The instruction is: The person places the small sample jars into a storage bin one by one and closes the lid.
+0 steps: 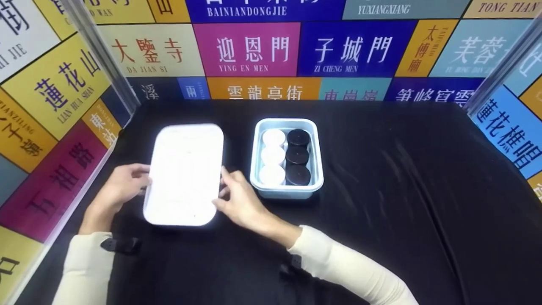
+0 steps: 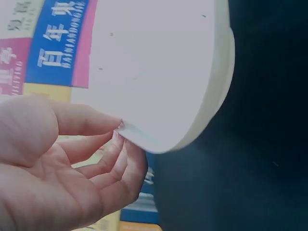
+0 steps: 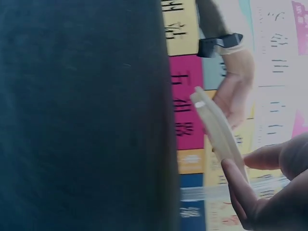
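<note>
A white rectangular lid (image 1: 184, 173) with rounded corners is held between both hands, raised over the black cloth. My left hand (image 1: 125, 186) pinches its left edge, thumb on top and fingers beneath, as the left wrist view shows. On the opposite edge, my right hand (image 1: 239, 199) grips with thumb and fingers; the right wrist view shows the lid (image 3: 219, 127) edge-on. Just right of the lid stands a pale blue open box (image 1: 288, 194). Inside it, white round-topped pieces (image 1: 273, 156) fill the left column and black ones (image 1: 297, 156) the right.
Black cloth (image 1: 381, 212) with a few creases covers the table. Panels printed with coloured blocks and characters (image 1: 254, 48) enclose the back and both sides, with metal posts (image 1: 112, 63) at the corners. Dark straps (image 1: 120, 245) are worn on the wrists.
</note>
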`<state>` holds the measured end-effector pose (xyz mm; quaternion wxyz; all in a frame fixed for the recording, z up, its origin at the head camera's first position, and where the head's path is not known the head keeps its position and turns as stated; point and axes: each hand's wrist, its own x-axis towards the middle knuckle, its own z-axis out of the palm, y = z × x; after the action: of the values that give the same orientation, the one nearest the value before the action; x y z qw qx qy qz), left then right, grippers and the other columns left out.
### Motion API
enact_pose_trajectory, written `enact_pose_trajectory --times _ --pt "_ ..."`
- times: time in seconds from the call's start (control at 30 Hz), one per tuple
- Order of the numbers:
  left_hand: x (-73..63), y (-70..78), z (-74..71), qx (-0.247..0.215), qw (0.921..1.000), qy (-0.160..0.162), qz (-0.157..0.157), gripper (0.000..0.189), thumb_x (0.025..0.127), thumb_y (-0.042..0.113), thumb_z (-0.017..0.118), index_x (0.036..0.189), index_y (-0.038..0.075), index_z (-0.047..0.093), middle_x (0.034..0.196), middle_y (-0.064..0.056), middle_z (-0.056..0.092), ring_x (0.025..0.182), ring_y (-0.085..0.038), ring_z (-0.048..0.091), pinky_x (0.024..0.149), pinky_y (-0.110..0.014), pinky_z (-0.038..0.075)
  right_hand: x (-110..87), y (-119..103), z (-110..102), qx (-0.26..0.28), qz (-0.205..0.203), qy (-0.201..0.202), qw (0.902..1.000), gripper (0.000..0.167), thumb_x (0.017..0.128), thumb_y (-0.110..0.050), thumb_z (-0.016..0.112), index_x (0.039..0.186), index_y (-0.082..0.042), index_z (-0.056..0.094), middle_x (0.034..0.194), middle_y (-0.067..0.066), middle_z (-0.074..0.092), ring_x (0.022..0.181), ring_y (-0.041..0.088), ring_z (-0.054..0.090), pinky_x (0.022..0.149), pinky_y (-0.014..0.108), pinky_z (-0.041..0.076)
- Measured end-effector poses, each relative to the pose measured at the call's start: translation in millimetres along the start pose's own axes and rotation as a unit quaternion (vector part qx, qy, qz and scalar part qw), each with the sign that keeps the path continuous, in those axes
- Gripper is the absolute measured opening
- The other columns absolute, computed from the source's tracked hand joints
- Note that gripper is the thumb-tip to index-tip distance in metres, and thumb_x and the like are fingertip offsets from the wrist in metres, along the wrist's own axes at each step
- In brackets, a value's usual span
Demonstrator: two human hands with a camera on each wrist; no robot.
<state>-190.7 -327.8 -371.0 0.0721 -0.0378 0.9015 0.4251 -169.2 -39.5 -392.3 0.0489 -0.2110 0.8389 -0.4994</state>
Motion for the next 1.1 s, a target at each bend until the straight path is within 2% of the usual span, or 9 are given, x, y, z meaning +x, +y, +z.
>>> enact_pose_trajectory --times 0.2,0.33,0.43,0.53,0.6,0.7,0.87,0.97,1.1 --pt "-9.8 25.2 1.4 -0.028 0.9982 0.041 0.033 0.042 0.100 0.010 0.054 0.134 -0.014 0.053 0.124 -0.036 0.062 0.080 -0.002 0.067 0.073 -0.021 0.064 -1.4 -12.4 -33.3 0.012 -0.046 0.028 0.9985 0.073 0.088 0.001 0.070 0.152 0.002 0.035 0.123 0.018 0.056 0.098 0.024 0.067 0.078 0.017 0.060" --pt "-11.0 39.9 8.8 -0.102 0.9917 0.066 0.043 0.045 0.103 0.020 0.053 0.131 -0.014 0.056 0.103 -0.016 0.073 0.079 -0.001 0.069 0.074 -0.024 0.065 -0.6 -13.2 -58.2 0.007 -0.086 0.048 0.9952 0.068 0.087 0.004 0.068 0.150 0.002 0.041 0.118 0.018 0.059 0.095 0.026 0.068 0.077 0.019 0.061" --pt "-9.3 51.8 17.6 -0.216 0.9720 0.076 0.053 0.051 0.104 0.026 0.053 0.130 -0.018 0.055 0.090 0.002 0.073 0.082 -0.005 0.072 0.077 -0.029 0.066 0.4 -16.8 -76.6 -0.026 -0.119 0.078 0.9894 0.062 0.088 0.005 0.068 0.146 0.002 0.047 0.114 0.017 0.061 0.093 0.025 0.067 0.077 0.022 0.061" --pt "-9.0 63.4 26.6 -0.319 0.9429 0.070 0.063 0.055 0.103 0.032 0.055 0.129 -0.016 0.056 0.090 0.004 0.075 0.088 -0.011 0.073 0.081 -0.032 0.065 2.4 -21.0 -93.3 -0.065 -0.154 0.118 0.9789 0.055 0.088 0.006 0.068 0.141 0.001 0.054 0.108 0.016 0.062 0.090 0.024 0.068 0.077 0.024 0.061" --pt "-10.1 69.5 30.2 -0.361 0.9285 0.054 0.066 0.056 0.103 0.038 0.053 0.129 -0.012 0.060 0.096 0.002 0.076 0.093 -0.014 0.073 0.085 -0.034 0.064 3.4 -21.4 -103.2 -0.083 -0.180 0.143 0.9697 0.051 0.087 0.006 0.069 0.137 0.000 0.059 0.106 0.016 0.063 0.087 0.024 0.068 0.076 0.026 0.061" --pt "-11.7 76.3 33.2 -0.390 0.9180 0.008 0.069 0.066 0.104 0.049 0.042 0.134 -0.007 0.058 0.105 0.001 0.077 0.102 -0.017 0.071 0.091 -0.036 0.063 4.7 -17.4 -117.2 -0.091 -0.228 0.165 0.9553 0.047 0.087 0.007 0.069 0.133 -0.001 0.063 0.104 0.018 0.064 0.086 0.026 0.068 0.074 0.027 0.062" --pt "-11.8 90.3 38.5 -0.395 0.9117 -0.073 0.084 0.089 0.102 0.064 0.017 0.142 -0.010 0.047 0.118 -0.003 0.073 0.117 -0.023 0.065 0.099 -0.034 0.060 5.7 -7.6 -140.1 -0.086 -0.299 0.195 0.9299 0.039 0.088 0.005 0.070 0.126 -0.005 0.069 0.102 0.017 0.065 0.085 0.022 0.064 0.068 0.022 0.059" --pt "-9.7 98.4 44.5 -0.413 0.9012 -0.094 0.091 0.096 0.100 0.068 0.014 0.139 -0.012 0.049 0.126 -0.012 0.070 0.120 -0.027 0.065 0.102 -0.037 0.059 5.4 -0.9 -151.8 -0.078 -0.321 0.219 0.9181 0.035 0.087 0.004 0.071 0.121 -0.006 0.072 0.100 0.016 0.066 0.085 0.020 0.061 0.069 0.020 0.057" --pt "-5.8 105.6 54.8 -0.412 0.8966 -0.124 0.102 0.105 0.096 0.074 0.009 0.141 -0.014 0.045 0.140 -0.025 0.058 0.126 -0.031 0.061 0.106 -0.044 0.056 4.8 9.7 -163.2 -0.068 -0.335 0.258 0.9036 0.028 0.086 0.002 0.073 0.114 -0.006 0.076 0.098 0.016 0.066 0.091 0.022 0.063 0.080 0.024 0.059"
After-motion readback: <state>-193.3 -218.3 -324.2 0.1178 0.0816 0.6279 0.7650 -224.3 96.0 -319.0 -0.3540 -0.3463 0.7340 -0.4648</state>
